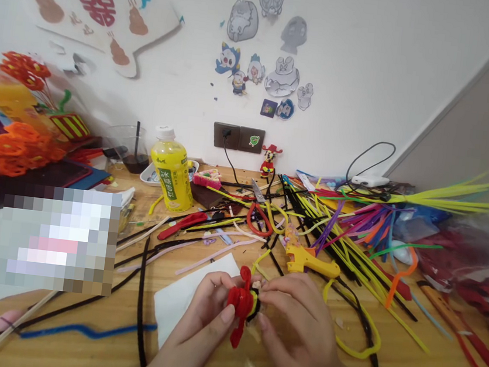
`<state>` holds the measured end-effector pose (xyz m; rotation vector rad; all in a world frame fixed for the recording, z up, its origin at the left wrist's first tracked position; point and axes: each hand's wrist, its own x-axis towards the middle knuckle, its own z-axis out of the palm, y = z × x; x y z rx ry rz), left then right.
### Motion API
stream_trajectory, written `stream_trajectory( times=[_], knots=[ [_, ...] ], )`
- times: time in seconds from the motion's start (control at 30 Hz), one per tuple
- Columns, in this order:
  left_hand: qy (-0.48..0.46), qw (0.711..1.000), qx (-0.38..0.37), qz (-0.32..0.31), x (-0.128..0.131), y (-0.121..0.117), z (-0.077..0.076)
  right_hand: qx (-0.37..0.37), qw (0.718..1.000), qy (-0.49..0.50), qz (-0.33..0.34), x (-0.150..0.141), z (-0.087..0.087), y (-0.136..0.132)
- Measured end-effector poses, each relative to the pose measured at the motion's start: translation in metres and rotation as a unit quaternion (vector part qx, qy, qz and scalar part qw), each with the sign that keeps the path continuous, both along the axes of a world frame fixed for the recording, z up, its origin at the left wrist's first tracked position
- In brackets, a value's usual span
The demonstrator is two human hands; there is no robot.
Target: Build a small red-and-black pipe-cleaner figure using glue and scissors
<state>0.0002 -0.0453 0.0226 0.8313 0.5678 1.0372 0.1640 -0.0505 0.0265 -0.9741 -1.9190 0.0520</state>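
Observation:
A small pipe-cleaner doll (241,304) with a red winged hat and yellow and black parts lies on its side between my hands, above the table. My left hand (207,315) pinches the red hat between thumb and fingers. My right hand (300,316) closes round the doll's other end, its fingertips at the black and pale parts; much of that end is hidden. Just beyond my right hand lies a yellow hot glue gun (310,262). A white sheet of paper (182,297) lies partly under my left hand.
Red-handled scissors (260,215), a yellow-labelled bottle (172,172) and a finished-looking red-hatted doll (269,160) stand or lie farther back. Many pipe cleaners (332,229) spread to the right. A black cable (370,321) runs along the right side; a blue pipe cleaner (86,329) lies left.

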Motion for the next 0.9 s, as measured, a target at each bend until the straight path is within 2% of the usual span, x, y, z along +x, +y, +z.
stream_trajectory(
  times=[0.9],
  knots=[
    [0.005, 1.0, -0.003, 0.001, -0.0021, -0.0015, -0.0068, -0.026, 0.999, 0.031, 0.014, -0.0017, 0.0018, 0.0017]
  ],
)
